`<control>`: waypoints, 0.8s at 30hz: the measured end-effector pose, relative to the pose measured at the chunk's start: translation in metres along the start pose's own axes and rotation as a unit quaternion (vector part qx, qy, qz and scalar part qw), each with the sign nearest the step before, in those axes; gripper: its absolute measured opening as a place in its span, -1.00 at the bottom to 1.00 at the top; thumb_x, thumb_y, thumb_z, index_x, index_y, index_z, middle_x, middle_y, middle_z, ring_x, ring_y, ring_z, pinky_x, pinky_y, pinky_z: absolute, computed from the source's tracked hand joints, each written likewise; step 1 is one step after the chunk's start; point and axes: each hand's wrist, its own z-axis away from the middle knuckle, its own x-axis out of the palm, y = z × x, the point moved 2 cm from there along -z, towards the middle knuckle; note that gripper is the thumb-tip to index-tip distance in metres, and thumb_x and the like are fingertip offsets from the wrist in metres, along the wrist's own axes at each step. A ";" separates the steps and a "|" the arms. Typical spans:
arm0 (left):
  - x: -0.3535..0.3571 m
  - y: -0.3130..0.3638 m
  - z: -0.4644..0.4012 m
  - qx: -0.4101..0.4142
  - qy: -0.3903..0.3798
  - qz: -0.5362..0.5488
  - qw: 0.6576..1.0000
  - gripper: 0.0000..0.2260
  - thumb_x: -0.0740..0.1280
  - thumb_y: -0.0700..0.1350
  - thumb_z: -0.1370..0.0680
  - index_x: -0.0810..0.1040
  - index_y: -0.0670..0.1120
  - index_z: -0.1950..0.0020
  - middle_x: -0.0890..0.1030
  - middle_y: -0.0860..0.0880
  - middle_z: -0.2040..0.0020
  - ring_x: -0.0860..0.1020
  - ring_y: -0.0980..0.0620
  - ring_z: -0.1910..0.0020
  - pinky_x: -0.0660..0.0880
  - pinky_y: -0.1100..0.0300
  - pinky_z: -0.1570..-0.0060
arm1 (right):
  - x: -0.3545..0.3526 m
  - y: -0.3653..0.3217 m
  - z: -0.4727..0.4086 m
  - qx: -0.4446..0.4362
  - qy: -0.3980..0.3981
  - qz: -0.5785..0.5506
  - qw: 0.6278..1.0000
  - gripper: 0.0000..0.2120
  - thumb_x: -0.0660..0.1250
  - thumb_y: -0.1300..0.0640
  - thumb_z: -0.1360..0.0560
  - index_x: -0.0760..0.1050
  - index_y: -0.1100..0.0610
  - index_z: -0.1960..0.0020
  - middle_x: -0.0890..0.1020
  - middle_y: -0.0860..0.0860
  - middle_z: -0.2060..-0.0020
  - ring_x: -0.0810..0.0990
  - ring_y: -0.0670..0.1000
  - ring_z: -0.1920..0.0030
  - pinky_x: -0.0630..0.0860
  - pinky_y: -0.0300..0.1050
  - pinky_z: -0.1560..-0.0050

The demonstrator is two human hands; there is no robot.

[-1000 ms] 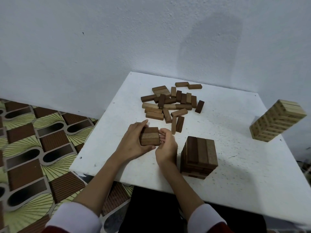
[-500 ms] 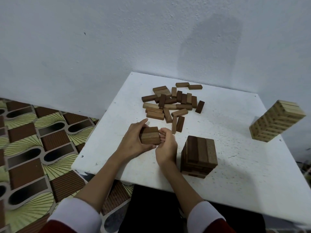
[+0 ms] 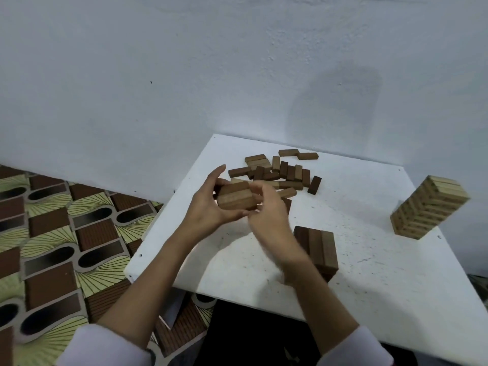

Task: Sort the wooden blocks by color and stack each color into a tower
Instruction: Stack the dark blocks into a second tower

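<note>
Two hands carry a row of brown blocks [image 3: 236, 198] above the white counter [image 3: 396, 273]: the left hand [image 3: 208, 207] has its fingers clamped on it, the blurred right hand [image 3: 266, 215] presses its end. Only side pressure binds the row, so it may buckle and scatter. Beside them, the dark tower [image 3: 318, 249] could get knocked. Farther off lie the loose blocks [image 3: 280, 173] and the pale tower [image 3: 427, 207].
</note>
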 end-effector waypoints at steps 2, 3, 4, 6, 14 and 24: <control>0.003 0.019 0.002 0.019 -0.018 0.003 1.000 -0.16 0.61 -0.21 -0.23 0.28 0.11 -0.40 0.51 0.06 -0.07 0.51 0.19 -0.05 0.45 0.38 -0.06 | -0.030 -0.011 0.004 -0.032 -0.071 0.007 0.997 -0.45 0.28 0.46 -0.42 0.31 0.12 -0.34 0.44 -0.02 -0.19 0.47 -0.13 -0.17 0.47 -0.26 -0.15; 0.007 0.029 0.003 0.030 -0.032 0.002 0.999 -0.15 0.61 -0.21 -0.22 0.28 0.12 -0.40 0.51 0.09 -0.06 0.51 0.23 -0.04 0.45 0.40 -0.05 | -0.045 -0.015 0.007 -0.035 -0.107 0.005 0.994 -0.41 0.31 0.44 -0.43 0.27 0.10 -0.37 0.43 -0.07 -0.19 0.48 -0.22 -0.14 0.47 -0.34 -0.09; 0.013 0.037 0.005 0.041 -0.050 0.000 0.998 -0.14 0.61 -0.21 -0.22 0.27 0.13 -0.40 0.52 0.11 -0.05 0.51 0.27 -0.02 0.43 0.44 -0.03 | -0.061 -0.015 0.010 -0.033 -0.136 0.004 0.990 -0.37 0.34 0.43 -0.43 0.23 0.07 -0.39 0.41 -0.12 -0.18 0.47 -0.29 -0.11 0.45 -0.44 -0.01; 0.028 0.051 0.009 0.062 -0.091 -0.005 0.994 -0.13 0.61 -0.21 -0.21 0.27 0.11 -0.40 0.51 0.13 -0.05 0.49 0.38 0.00 0.39 0.53 0.04 | -0.088 -0.012 0.016 -0.048 -0.160 0.038 0.985 -0.30 0.42 0.34 -0.40 0.20 0.01 -0.41 0.39 -0.13 -0.22 0.42 -0.28 -0.16 0.38 -0.52 -0.03; 0.092 0.065 0.030 0.072 -0.215 -0.036 0.973 -0.04 0.62 -0.04 -0.22 0.17 0.06 -0.50 0.45 0.18 -0.12 0.44 0.22 -0.19 0.38 0.40 -0.19 | -0.150 0.033 0.049 -0.019 -0.119 0.153 0.981 -0.24 0.53 0.20 -0.31 0.23 -0.14 -0.35 0.43 -0.14 -0.24 0.39 -0.19 -0.24 0.31 -0.27 -0.30; 0.106 0.050 0.038 0.060 -0.260 -0.085 0.960 -0.05 0.60 -0.01 -0.26 0.08 0.16 -0.47 0.39 0.13 -0.18 0.34 0.16 -0.27 0.27 0.40 -0.23 | -0.149 0.062 0.061 -0.068 -0.125 0.184 0.973 -0.25 0.51 0.14 -0.35 0.16 -0.10 -0.37 0.35 -0.17 -0.22 0.33 -0.19 -0.21 0.23 -0.61 -0.11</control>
